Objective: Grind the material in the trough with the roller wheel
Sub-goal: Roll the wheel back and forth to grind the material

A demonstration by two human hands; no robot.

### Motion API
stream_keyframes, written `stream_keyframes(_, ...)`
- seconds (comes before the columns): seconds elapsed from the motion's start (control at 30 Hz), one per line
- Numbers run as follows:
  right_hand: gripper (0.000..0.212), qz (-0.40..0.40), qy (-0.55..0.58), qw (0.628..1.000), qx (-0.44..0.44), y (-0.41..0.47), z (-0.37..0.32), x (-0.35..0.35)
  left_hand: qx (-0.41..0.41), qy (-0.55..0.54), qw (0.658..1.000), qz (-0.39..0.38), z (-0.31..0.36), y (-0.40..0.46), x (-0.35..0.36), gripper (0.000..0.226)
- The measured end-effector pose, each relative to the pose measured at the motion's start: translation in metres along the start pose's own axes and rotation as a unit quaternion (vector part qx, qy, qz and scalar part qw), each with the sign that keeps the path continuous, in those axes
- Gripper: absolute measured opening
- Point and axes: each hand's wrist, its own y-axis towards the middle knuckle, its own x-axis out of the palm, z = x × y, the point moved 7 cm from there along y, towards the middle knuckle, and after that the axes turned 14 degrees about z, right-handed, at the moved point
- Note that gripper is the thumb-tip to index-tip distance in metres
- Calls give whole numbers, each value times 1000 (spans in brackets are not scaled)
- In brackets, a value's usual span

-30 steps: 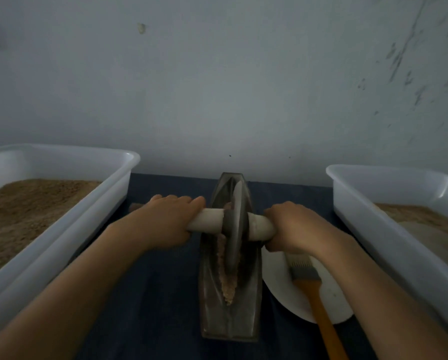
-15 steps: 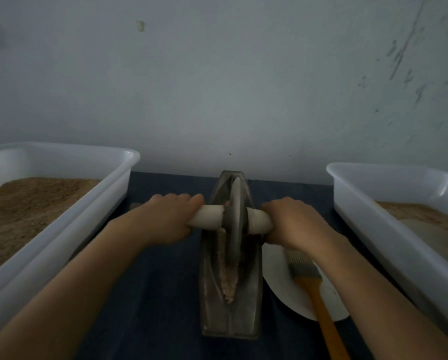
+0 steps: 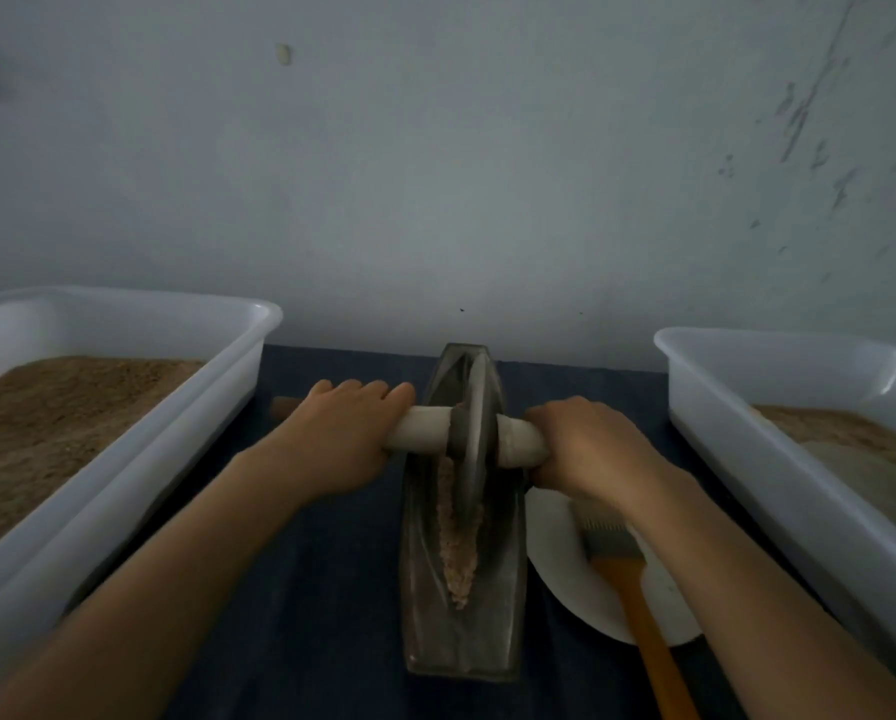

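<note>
I had both hands on the roller. My left hand (image 3: 339,439) was curled over the left end of the pale axle (image 3: 420,427), knuckles up, fingers wrapped down over the far side. My right hand (image 3: 586,444) gripped the right end the same way, closed round the stub just beside the wheel (image 3: 474,433). The wheel stood upright on edge in the trough (image 3: 461,631), towards the far half of it, with the axle lying across the trough from left to right.

The trough ran near to far down the middle of the dark bench (image 3: 300,589), a narrow boat-shaped metal piece. The material (image 3: 456,558), a pale tan crumbly strip, lay along the groove on the near side of the wheel, reaching up to the wheel's lower edge and tapering to a point towards me.

To the right of the trough, touching or nearly touching its side, sat a white plate (image 3: 565,574). A brush (image 3: 638,605) with grey bristles and an orange handle lay on it, bristles far, handle coming towards me past the rim, partly under my right forearm.

A white tub (image 3: 139,459) of brown powder stood at the left, and another white tub (image 3: 737,449) at the right held a lower layer of the same sort of powder. A plain grey wall (image 3: 461,174) stood behind the bench.
</note>
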Motion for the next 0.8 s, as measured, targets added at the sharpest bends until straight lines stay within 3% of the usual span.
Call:
stream_keyframes(0.2, 13, -133, 31, 990, -25, -29, -10, -7, 27, -78, 970, -229, 14, -22, -17, 34)
stream_keyframes(0.37, 17, -143, 14, 989, -40, -31, -14, -13, 20, -99, 957, -271, 14, -29, -21, 34)
stream_keyframes(0.47, 18, -103, 5, 994, -31, -18, -10, -5, -1, -90, 970, -224, 9, -18, -8, 35)
stream_keyframes(0.57, 11, -13, 0, 1000, -1, 1, 1, 4, -3, -6, 997, -77, 1, -1, 0, 35)
stream_keyframes(0.67, 14, 97, -7, 995, 15, 14, 9, 4, -16, 50, 997, 65, -2, 9, 6, 39)
stream_keyframes(0.8, 12, 174, -40, 984, -3, 20, 6, 1, -34, 27, 992, 122, -5, 11, 10, 42)
